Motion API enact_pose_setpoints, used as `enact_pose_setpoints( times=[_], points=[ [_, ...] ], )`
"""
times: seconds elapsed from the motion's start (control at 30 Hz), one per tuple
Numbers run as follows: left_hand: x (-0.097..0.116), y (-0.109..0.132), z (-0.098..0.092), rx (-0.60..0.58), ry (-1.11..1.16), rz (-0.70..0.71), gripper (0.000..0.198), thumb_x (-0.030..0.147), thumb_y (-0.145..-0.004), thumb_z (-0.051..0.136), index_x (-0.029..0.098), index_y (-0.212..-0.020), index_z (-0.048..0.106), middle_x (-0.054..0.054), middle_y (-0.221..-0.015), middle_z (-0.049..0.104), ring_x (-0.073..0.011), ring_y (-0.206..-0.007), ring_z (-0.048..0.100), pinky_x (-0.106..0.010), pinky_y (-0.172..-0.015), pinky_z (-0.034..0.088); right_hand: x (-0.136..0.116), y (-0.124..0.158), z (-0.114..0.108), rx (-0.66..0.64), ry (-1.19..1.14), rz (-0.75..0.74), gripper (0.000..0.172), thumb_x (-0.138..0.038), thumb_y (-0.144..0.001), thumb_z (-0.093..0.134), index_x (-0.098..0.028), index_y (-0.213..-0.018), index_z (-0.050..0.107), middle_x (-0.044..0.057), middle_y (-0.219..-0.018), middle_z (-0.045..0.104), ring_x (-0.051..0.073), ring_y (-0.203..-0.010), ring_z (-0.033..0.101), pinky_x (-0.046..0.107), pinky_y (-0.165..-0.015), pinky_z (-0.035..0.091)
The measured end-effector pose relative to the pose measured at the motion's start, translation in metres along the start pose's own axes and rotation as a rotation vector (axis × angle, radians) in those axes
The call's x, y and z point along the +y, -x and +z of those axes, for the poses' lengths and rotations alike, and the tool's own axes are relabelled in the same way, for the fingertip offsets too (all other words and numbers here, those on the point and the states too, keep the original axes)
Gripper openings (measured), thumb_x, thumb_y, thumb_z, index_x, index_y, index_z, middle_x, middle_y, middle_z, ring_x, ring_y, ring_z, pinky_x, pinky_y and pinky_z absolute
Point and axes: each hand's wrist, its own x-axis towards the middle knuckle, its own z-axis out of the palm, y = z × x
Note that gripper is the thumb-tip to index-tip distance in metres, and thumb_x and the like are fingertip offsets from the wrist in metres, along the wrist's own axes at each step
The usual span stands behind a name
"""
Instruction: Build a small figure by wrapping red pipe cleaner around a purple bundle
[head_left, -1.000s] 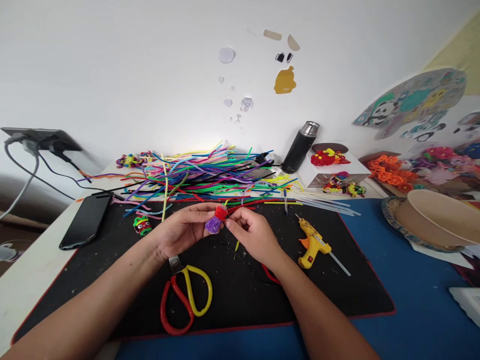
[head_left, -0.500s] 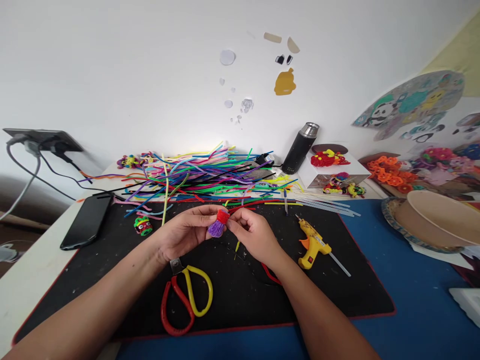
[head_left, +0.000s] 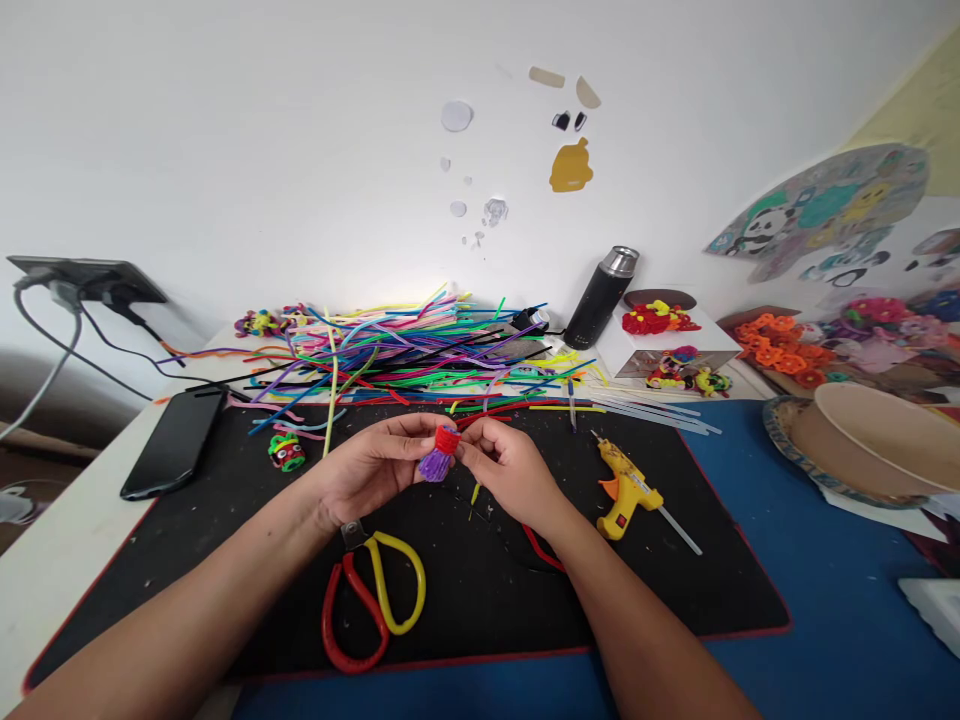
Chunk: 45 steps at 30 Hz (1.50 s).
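Above the black mat (head_left: pixel 187 560), both my hands meet on a small purple and red pipe-cleaner piece (head_left: pixel 440 455). My left hand (head_left: pixel 367 470) pinches its purple part from the left. My right hand (head_left: pixel 506 468) pinches the red top from the right, fingers closed. A red pipe cleaner (head_left: pixel 541 548) runs out from under my right wrist. Red and yellow scissors (head_left: pixel 371 590) lie on the mat just below my left hand.
A yellow glue gun (head_left: pixel 626 487) lies right of my hands. A pile of coloured pipe cleaners (head_left: pixel 412 350) fills the back of the desk. A black phone (head_left: pixel 174 440) is at the left, a black flask (head_left: pixel 600 295) behind, paper bowls (head_left: pixel 862 440) at right.
The purple and red piece has turned slightly between my fingers and sits a little lower. Both hands stay in the same place.
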Motion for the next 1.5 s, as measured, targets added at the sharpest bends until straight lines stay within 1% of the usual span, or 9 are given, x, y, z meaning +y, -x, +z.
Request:
enact_pose_setpoints(
  times=[0.13, 0.33, 0.57, 0.7, 0.9, 1.27, 1.5],
  points=[
    [-0.0004, -0.0001, 0.0008, 0.004, -0.002, 0.006, 0.03, 0.008, -0.069, 0.091, 0.011, -0.098, 0.082, -0.005, -0.088, 0.078, -0.0148, -0.076, 0.072, -0.021, -0.073, 0.059, 0.0, 0.0003, 0.0, -0.002, 0.005, -0.006, 0.026, -0.044, -0.093, 0.072, -0.019, -0.088, 0.066, -0.003, -0.07, 0.06, 0.013, -0.061, 0.05, 0.026, -0.056, 0.037],
    [-0.0008, -0.0001, 0.0014, -0.003, 0.0, 0.01, 0.026, 0.006, -0.072, 0.088, 0.011, -0.097, 0.083, -0.006, -0.088, 0.078, -0.0153, -0.075, 0.072, -0.021, -0.071, 0.059, -0.002, 0.0009, 0.0, -0.004, 0.011, 0.005, 0.029, -0.048, -0.094, 0.071, -0.02, -0.087, 0.066, -0.002, -0.072, 0.061, 0.014, -0.063, 0.053, 0.026, -0.058, 0.04],
    [-0.0007, -0.0003, 0.0015, 0.008, 0.014, 0.003, 0.026, 0.004, -0.071, 0.087, 0.011, -0.096, 0.083, -0.007, -0.087, 0.079, -0.016, -0.074, 0.072, -0.021, -0.07, 0.06, -0.0025, 0.0006, 0.0, -0.006, 0.016, 0.0, 0.03, -0.049, -0.094, 0.071, -0.02, -0.088, 0.066, -0.002, -0.071, 0.06, 0.014, -0.063, 0.052, 0.026, -0.058, 0.039],
    [-0.0015, -0.0002, 0.0014, 0.021, 0.016, 0.008, 0.027, 0.004, -0.071, 0.086, 0.011, -0.096, 0.083, -0.007, -0.086, 0.079, -0.0163, -0.073, 0.073, -0.022, -0.071, 0.06, -0.0047, 0.001, -0.0001, -0.009, 0.007, 0.004, 0.033, -0.052, -0.092, 0.072, -0.02, -0.087, 0.066, -0.003, -0.07, 0.059, 0.013, -0.061, 0.051, 0.026, -0.058, 0.039],
    [-0.0036, -0.0005, -0.0005, 0.028, 0.02, 0.004, 0.029, 0.005, -0.069, 0.089, 0.01, -0.097, 0.083, -0.006, -0.086, 0.078, -0.0163, -0.074, 0.073, -0.022, -0.07, 0.061, -0.0031, 0.0004, 0.0002, -0.009, 0.031, 0.007, 0.036, -0.054, -0.092, 0.073, -0.02, -0.087, 0.066, -0.003, -0.07, 0.059, 0.014, -0.061, 0.051, 0.026, -0.057, 0.039],
    [-0.0064, -0.0025, -0.0059, 0.005, 0.032, -0.004, 0.026, 0.004, -0.073, 0.086, 0.012, -0.098, 0.083, -0.008, -0.089, 0.079, -0.0169, -0.075, 0.073, -0.022, -0.072, 0.059, 0.0009, 0.0009, 0.0006, -0.015, 0.026, -0.006, 0.034, -0.053, -0.093, 0.073, -0.02, -0.086, 0.067, -0.004, -0.068, 0.058, 0.013, -0.061, 0.048, 0.026, -0.057, 0.037],
    [-0.0063, -0.0024, -0.0029, 0.011, 0.023, 0.002, 0.029, 0.006, -0.068, 0.091, 0.012, -0.096, 0.084, -0.006, -0.085, 0.079, -0.0156, -0.073, 0.072, -0.021, -0.07, 0.059, 0.0033, 0.0006, -0.0006, -0.014, 0.064, -0.007, 0.032, -0.051, -0.094, 0.072, -0.02, -0.086, 0.067, -0.004, -0.067, 0.057, 0.013, -0.059, 0.047, 0.027, -0.056, 0.035]
  ],
)
